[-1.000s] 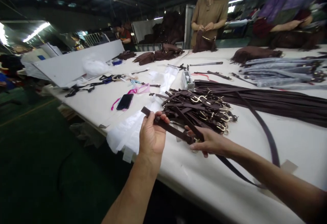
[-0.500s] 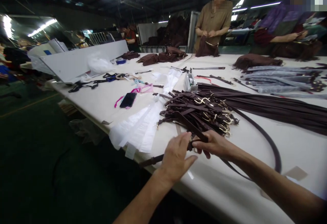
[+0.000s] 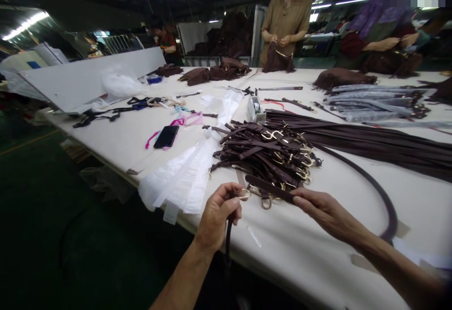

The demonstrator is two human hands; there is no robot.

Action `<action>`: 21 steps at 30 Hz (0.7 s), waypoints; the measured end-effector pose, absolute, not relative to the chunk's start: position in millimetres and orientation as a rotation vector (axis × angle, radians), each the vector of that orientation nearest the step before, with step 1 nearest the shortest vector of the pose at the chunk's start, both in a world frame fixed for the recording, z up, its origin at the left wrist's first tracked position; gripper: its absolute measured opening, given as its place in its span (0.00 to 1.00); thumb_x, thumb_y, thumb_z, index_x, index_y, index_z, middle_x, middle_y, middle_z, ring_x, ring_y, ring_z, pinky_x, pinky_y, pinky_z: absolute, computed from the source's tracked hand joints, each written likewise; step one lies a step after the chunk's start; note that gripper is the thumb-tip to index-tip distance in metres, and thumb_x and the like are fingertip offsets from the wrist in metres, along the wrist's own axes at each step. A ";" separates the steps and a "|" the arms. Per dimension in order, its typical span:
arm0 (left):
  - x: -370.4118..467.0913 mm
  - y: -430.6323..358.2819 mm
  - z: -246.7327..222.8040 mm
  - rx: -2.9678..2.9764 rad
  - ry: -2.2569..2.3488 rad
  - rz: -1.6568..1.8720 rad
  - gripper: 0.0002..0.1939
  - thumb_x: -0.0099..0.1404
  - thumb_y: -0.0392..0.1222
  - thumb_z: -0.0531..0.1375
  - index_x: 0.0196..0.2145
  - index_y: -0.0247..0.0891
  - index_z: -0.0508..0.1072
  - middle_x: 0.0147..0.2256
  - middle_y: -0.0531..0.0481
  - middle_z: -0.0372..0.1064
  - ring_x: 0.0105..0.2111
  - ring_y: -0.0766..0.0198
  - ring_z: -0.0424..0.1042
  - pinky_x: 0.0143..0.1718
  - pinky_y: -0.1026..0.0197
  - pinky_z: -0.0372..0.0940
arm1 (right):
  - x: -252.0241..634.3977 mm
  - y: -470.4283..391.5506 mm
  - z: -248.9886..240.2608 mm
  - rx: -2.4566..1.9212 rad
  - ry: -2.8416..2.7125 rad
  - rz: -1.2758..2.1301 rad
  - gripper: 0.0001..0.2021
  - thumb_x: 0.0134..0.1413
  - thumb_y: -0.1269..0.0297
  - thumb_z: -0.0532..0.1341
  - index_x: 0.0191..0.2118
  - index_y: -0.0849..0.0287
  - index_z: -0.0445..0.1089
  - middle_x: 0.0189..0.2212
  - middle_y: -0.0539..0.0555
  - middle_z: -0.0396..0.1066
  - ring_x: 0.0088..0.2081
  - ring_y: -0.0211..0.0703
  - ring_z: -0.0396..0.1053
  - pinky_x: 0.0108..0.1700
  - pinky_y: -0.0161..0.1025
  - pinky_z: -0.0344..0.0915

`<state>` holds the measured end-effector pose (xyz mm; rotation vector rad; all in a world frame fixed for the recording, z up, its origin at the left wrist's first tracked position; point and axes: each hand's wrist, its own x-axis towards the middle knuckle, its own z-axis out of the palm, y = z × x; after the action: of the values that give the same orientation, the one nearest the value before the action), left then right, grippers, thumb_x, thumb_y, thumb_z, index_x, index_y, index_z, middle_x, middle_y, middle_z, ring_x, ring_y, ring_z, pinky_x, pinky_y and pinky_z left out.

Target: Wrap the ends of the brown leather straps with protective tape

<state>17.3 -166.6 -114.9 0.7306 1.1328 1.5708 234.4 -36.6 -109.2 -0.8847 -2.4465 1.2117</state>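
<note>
My left hand (image 3: 216, 216) is closed, pinching a gold-coloured buckle (image 3: 243, 194); a dark brown strap (image 3: 228, 241) hangs from beneath the fingers past the table edge. Between thumb and fingers, my right hand (image 3: 323, 208) grips another dark brown strap (image 3: 270, 189), its rounded end pointing left toward the buckle. The end and the buckle lie close together; whether they touch I cannot tell. Just beyond is a heap of short brown straps (image 3: 261, 147) with gold hooks and buckles. One gold ring (image 3: 266, 202) shows under the right-hand strap.
Long brown straps (image 3: 374, 147) stretch off to the right, and plastic-wrapped straps (image 3: 367, 100) lie behind them. White sheets (image 3: 180, 173) and a phone (image 3: 166, 136) are on the left of the table (image 3: 318, 248). Across it, one person (image 3: 286, 18) handles a brown bag (image 3: 278, 59).
My hands have moved apart. The left now holds the buckle upright with its strap hanging, where before it was spread over the strap. The right-hand strap end has swung lower. The view has shifted slightly.
</note>
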 end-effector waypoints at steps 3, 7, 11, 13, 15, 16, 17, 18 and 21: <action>17.7 -166.5 -116.5 0.577 1.098 1.655 0.08 0.58 0.37 0.55 0.37 0.37 0.63 0.33 0.49 0.67 0.20 0.74 0.59 0.16 0.71 0.51 | 231.9 -40.0 -111.3 -0.870 -2.399 1.411 0.18 0.61 0.51 0.47 0.30 0.59 0.63 0.22 0.48 0.55 0.24 0.34 0.53 0.25 0.32 0.52; 20.0 -165.6 -117.5 0.434 1.180 1.681 0.11 0.59 0.39 0.58 0.40 0.37 0.63 0.34 0.49 0.66 0.20 0.75 0.58 0.15 0.73 0.50 | 227.7 -44.0 -114.8 -0.917 -2.276 1.728 0.21 0.60 0.48 0.45 0.28 0.60 0.60 0.18 0.45 0.49 0.21 0.32 0.47 0.22 0.32 0.45; 26.1 -165.7 -119.8 0.422 1.198 1.662 0.13 0.58 0.43 0.60 0.39 0.36 0.65 0.29 0.54 0.61 0.20 0.76 0.57 0.14 0.73 0.50 | 225.3 -47.7 -120.3 -0.871 -2.254 1.770 0.21 0.60 0.48 0.46 0.30 0.61 0.62 0.19 0.44 0.48 0.21 0.32 0.46 0.22 0.32 0.44; 28.9 -166.3 -120.0 0.444 1.192 1.637 0.14 0.58 0.44 0.60 0.39 0.36 0.66 0.26 0.56 0.59 0.20 0.76 0.57 0.14 0.74 0.50 | 225.2 -48.2 -123.9 -0.825 -2.265 1.752 0.21 0.60 0.48 0.46 0.29 0.61 0.60 0.19 0.45 0.48 0.21 0.31 0.46 0.22 0.32 0.45; 30.7 -167.0 -119.8 0.477 1.212 1.605 0.14 0.57 0.44 0.61 0.39 0.37 0.66 0.25 0.57 0.60 0.18 0.76 0.55 0.13 0.74 0.49 | 225.5 -47.9 -127.4 -0.782 -2.276 1.745 0.21 0.61 0.49 0.46 0.28 0.61 0.59 0.20 0.45 0.49 0.22 0.31 0.46 0.22 0.31 0.45; 31.2 -167.2 -119.7 0.490 1.228 1.593 0.13 0.56 0.44 0.62 0.38 0.37 0.66 0.26 0.56 0.61 0.18 0.77 0.55 0.13 0.74 0.48 | 225.5 -47.6 -128.8 -0.764 -2.283 1.741 0.20 0.61 0.49 0.46 0.28 0.61 0.59 0.20 0.45 0.49 0.22 0.31 0.47 0.22 0.31 0.46; 31.7 -167.4 -119.8 0.497 1.245 1.588 0.13 0.56 0.43 0.62 0.37 0.37 0.65 0.26 0.56 0.62 0.17 0.77 0.55 0.13 0.74 0.48 | 225.4 -47.5 -129.6 -0.748 -2.293 1.734 0.20 0.61 0.49 0.45 0.28 0.61 0.59 0.21 0.45 0.49 0.22 0.32 0.47 0.22 0.31 0.46; 32.1 -167.5 -120.1 0.497 1.258 1.589 0.12 0.55 0.42 0.62 0.36 0.38 0.65 0.26 0.57 0.63 0.17 0.77 0.55 0.12 0.74 0.48 | 224.9 -47.6 -129.9 -0.740 -2.306 1.720 0.20 0.61 0.50 0.45 0.28 0.61 0.59 0.21 0.45 0.50 0.22 0.32 0.48 0.23 0.31 0.46; 33.7 -166.9 -121.8 0.460 1.306 1.586 0.11 0.54 0.41 0.62 0.31 0.38 0.63 0.21 0.58 0.62 0.15 0.76 0.55 0.11 0.73 0.49 | 222.3 -49.7 -128.1 -0.749 -2.368 1.635 0.20 0.62 0.51 0.46 0.27 0.61 0.59 0.22 0.46 0.51 0.24 0.32 0.49 0.24 0.31 0.48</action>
<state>33.7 -166.9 -121.8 0.4602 1.3058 1.5862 222.3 -49.7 -128.1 -0.7486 -2.3678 1.6351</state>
